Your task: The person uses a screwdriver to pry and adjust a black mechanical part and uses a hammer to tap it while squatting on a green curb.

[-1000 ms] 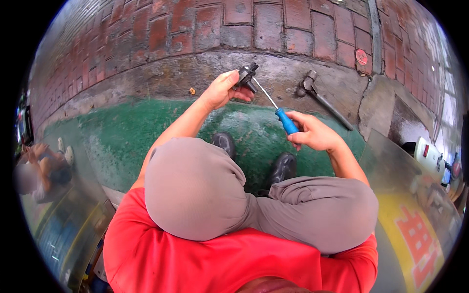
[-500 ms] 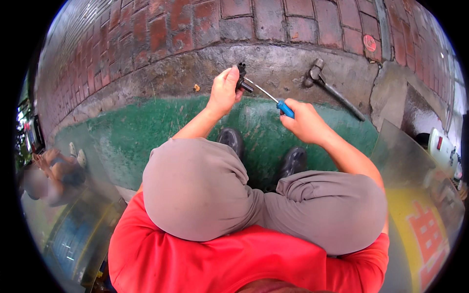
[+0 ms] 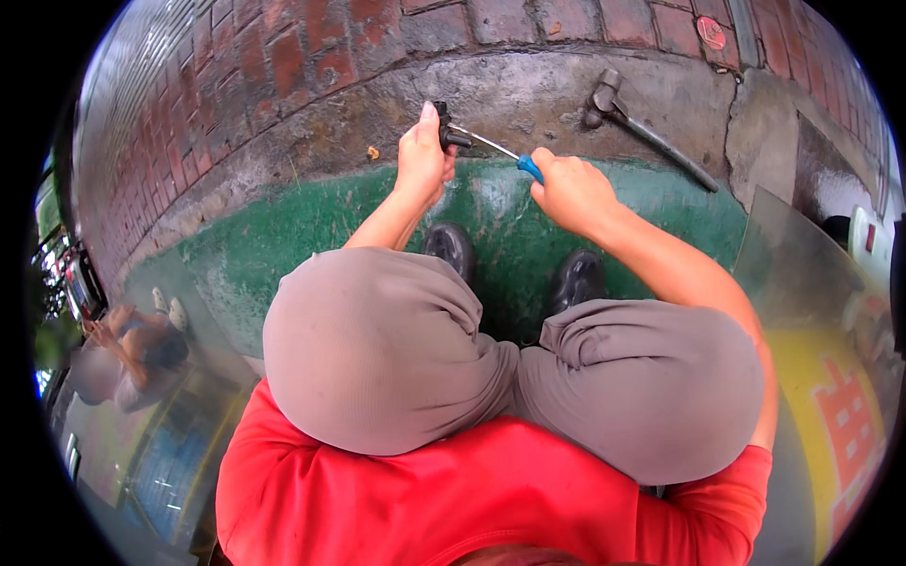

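Raised over the concrete strip, my left hand (image 3: 423,156) is closed around a small black part (image 3: 447,128) with a short tube sticking out toward the right. Its exact kind I cannot tell, and my fingers hide some of it. A screwdriver (image 3: 529,168) with a blue handle is gripped in my right hand (image 3: 573,194). Its thin metal shaft points up and left, and the tip meets the black part or lies right against it; which of these is too small to tell.
A hammer (image 3: 651,129) lies on the ground right of my hands. My dark shoes (image 3: 578,280) rest on the green-painted ground (image 3: 245,250). Red bricks (image 3: 439,28) lie beyond the concrete. Clear panels stand at both sides; another person (image 3: 132,354) sits beyond the left one.
The whole view has shifted, so the hammer and both hands appear higher. Both hands keep their holds, and the screwdriver still points at the black part.
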A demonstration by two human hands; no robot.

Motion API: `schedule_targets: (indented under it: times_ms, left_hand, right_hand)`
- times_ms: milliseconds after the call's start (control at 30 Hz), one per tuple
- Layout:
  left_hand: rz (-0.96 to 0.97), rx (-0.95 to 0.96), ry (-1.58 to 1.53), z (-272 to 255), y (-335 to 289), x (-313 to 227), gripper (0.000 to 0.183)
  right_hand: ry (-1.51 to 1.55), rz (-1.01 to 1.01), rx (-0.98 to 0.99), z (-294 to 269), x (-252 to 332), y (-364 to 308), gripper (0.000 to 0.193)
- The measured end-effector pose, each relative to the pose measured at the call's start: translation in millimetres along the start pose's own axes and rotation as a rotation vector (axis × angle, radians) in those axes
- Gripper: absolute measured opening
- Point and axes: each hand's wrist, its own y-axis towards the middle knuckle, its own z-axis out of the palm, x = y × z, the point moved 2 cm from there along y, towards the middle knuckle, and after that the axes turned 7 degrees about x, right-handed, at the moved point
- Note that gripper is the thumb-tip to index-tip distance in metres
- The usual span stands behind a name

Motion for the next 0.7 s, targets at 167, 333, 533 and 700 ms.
schedule_targets:
  times_ms: [167, 333, 533, 700]
  left_hand:
    - [-0.197, 0.047, -0.225, -2, 12, 9, 0.061]
    - [-0.293, 0.370, -0.530, -24, 3, 14, 0.072]
    - [-0.291, 0.434, -0.547, -26, 23, 20, 0.064]
    - [-0.229, 0.270, -0.131, -18, 67, 29, 0.043]
  right_hand:
    - [0.026, -0.008, 0.069, 2, -4, 13, 0.024]
    - [0.393, -0.078, 0.085, -9, -20, -4, 0.038]
    - [0.434, -0.004, -0.066, -14, -33, -10, 0.041]
    - [0.166, 0.097, -0.279, -26, -51, -7, 0.045]
